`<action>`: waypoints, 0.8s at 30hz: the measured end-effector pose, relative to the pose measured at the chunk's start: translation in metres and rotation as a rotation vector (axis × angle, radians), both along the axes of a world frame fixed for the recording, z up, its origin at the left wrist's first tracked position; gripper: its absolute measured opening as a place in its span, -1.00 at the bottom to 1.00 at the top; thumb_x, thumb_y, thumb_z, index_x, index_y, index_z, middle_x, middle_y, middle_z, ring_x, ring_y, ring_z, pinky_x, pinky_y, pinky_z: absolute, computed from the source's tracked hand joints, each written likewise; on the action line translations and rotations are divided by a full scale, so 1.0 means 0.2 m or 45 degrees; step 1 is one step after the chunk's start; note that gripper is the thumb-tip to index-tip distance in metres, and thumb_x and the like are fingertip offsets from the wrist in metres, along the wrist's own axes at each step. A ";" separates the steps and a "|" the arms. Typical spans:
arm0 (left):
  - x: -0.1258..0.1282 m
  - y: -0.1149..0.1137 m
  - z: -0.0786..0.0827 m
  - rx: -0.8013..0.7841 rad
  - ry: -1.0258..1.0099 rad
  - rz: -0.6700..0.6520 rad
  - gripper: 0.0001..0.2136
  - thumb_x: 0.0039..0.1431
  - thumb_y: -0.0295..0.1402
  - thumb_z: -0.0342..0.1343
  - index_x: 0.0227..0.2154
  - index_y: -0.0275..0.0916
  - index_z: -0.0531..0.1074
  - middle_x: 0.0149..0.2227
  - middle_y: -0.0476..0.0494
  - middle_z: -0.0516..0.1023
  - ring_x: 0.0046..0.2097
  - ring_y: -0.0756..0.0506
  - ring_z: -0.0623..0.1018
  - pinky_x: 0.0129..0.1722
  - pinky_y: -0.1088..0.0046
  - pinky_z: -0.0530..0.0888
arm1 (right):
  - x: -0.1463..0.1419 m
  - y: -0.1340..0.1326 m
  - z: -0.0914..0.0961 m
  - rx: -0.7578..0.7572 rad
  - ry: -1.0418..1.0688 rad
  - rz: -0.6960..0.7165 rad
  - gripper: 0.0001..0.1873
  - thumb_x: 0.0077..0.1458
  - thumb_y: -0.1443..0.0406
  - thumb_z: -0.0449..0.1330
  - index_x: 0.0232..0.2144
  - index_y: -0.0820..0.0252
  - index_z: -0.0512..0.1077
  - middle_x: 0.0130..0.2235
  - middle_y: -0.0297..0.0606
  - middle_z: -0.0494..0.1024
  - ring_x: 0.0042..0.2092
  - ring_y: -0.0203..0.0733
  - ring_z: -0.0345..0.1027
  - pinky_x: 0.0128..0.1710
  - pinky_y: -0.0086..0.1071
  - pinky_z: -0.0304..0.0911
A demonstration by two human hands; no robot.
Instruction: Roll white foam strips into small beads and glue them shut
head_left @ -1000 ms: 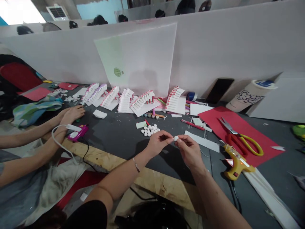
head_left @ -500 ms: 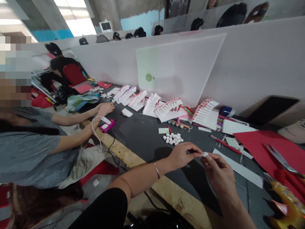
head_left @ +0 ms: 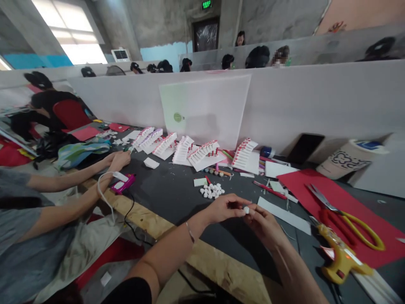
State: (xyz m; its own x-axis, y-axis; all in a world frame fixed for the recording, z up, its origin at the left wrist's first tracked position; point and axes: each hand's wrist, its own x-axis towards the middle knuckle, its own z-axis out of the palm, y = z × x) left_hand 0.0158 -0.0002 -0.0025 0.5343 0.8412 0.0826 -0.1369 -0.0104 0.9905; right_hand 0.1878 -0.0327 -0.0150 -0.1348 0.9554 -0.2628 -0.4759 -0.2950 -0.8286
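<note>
My left hand (head_left: 224, 207), with a thin bangle at the wrist, and my right hand (head_left: 265, 223) meet above the dark table. Between their fingertips is a small white rounded piece (head_left: 246, 209), pinched from both sides. Its material is too small to make out. Just beyond my left hand lies a pile of similar white pieces (head_left: 211, 191), with a pale green-white card (head_left: 200, 182) beside it. Right of my hands, a long white paper strip (head_left: 284, 215) lies flat on the table.
Scissors (head_left: 344, 215) rest on red sheets (head_left: 373, 236); a yellow glue gun (head_left: 340, 253) lies at right. Paper stair-like models (head_left: 204, 153) line the partition (head_left: 278, 105). A cup (head_left: 344, 160) stands at right. A co-worker's hands (head_left: 118, 162) are at left, near a purple power strip (head_left: 123, 184).
My view has turned to the right and somewhat up, so the cup and the whole glue gun now show. Both hands still pinch the white piece, with the right fingers drawn closer round it.
</note>
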 end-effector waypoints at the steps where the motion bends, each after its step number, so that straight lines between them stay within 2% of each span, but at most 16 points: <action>1: -0.01 0.00 0.00 0.043 0.002 -0.021 -0.52 -0.01 0.00 0.31 -0.10 -0.22 0.59 -0.28 -0.11 0.46 -0.25 -0.03 0.44 -0.16 0.43 0.38 | 0.00 0.00 0.00 -0.007 0.033 0.038 -0.62 -0.37 0.12 0.55 -0.57 0.22 0.51 -0.55 -0.38 0.40 -0.51 -0.44 0.19 -0.50 -0.54 0.21; 4: -0.02 0.01 0.02 0.106 -0.019 -0.061 -0.52 0.18 0.06 0.09 -0.06 -0.20 0.58 -0.18 -0.18 0.45 -0.18 -0.07 0.46 -0.11 0.38 0.39 | 0.01 0.00 0.02 -0.028 0.110 0.104 -0.62 -0.35 0.13 0.54 -0.56 0.21 0.50 -0.56 -0.41 0.37 -0.52 -0.46 0.15 -0.51 -0.55 0.19; 7: -0.02 0.02 0.03 0.281 0.135 -0.104 -0.61 0.19 -0.06 0.16 -0.01 -0.13 0.56 -0.14 -0.17 0.44 -0.07 -0.10 0.45 0.04 0.33 0.33 | 0.02 0.01 0.03 -0.027 0.145 0.106 -0.61 -0.35 0.14 0.54 -0.53 0.19 0.49 -0.56 -0.43 0.36 -0.53 -0.46 0.14 -0.51 -0.54 0.19; 9: -0.02 0.03 0.03 0.367 0.189 -0.106 -0.64 0.20 -0.08 0.15 -0.01 -0.10 0.56 -0.16 -0.15 0.43 -0.07 -0.10 0.44 0.06 0.33 0.32 | 0.02 0.01 0.04 -0.019 0.140 0.129 -0.61 -0.34 0.15 0.54 -0.52 0.19 0.47 -0.56 -0.44 0.35 -0.53 -0.46 0.13 -0.52 -0.53 0.18; 14: -0.02 0.03 0.04 0.469 0.236 -0.067 -0.66 0.21 -0.06 0.13 -0.07 -0.08 0.59 -0.21 -0.14 0.43 -0.13 -0.08 0.45 -0.01 0.35 0.36 | 0.02 0.00 0.05 -0.008 0.162 0.176 -0.59 -0.32 0.18 0.54 -0.55 0.17 0.38 -0.57 -0.47 0.36 -0.54 -0.46 0.17 -0.50 -0.53 0.17; 18: -0.01 0.03 0.04 0.489 0.221 -0.020 -0.69 0.17 -0.08 0.19 -0.16 -0.14 0.62 -0.26 -0.13 0.46 -0.21 -0.05 0.46 -0.10 0.39 0.38 | 0.02 0.00 0.04 -0.011 0.150 0.168 -0.57 -0.32 0.19 0.54 -0.54 0.15 0.35 -0.57 -0.48 0.38 -0.53 -0.43 0.21 -0.48 -0.52 0.19; 21: 0.00 0.03 0.03 0.471 0.208 0.048 -0.70 0.12 -0.09 0.23 -0.26 -0.22 0.63 -0.30 -0.14 0.49 -0.28 -0.04 0.46 -0.20 0.43 0.39 | 0.02 0.01 0.04 0.012 0.075 0.104 -0.57 -0.31 0.15 0.53 -0.57 0.15 0.36 -0.58 -0.47 0.39 -0.52 -0.42 0.23 -0.46 -0.51 0.21; 24: 0.00 0.02 0.03 0.427 0.234 0.127 -0.71 0.10 -0.12 0.25 -0.31 -0.28 0.60 -0.34 -0.15 0.52 -0.33 -0.02 0.45 -0.30 0.47 0.37 | 0.01 0.01 0.04 0.073 -0.041 -0.043 -0.61 -0.31 0.12 0.53 -0.51 0.13 0.45 -0.53 -0.43 0.45 -0.49 -0.39 0.26 -0.44 -0.49 0.22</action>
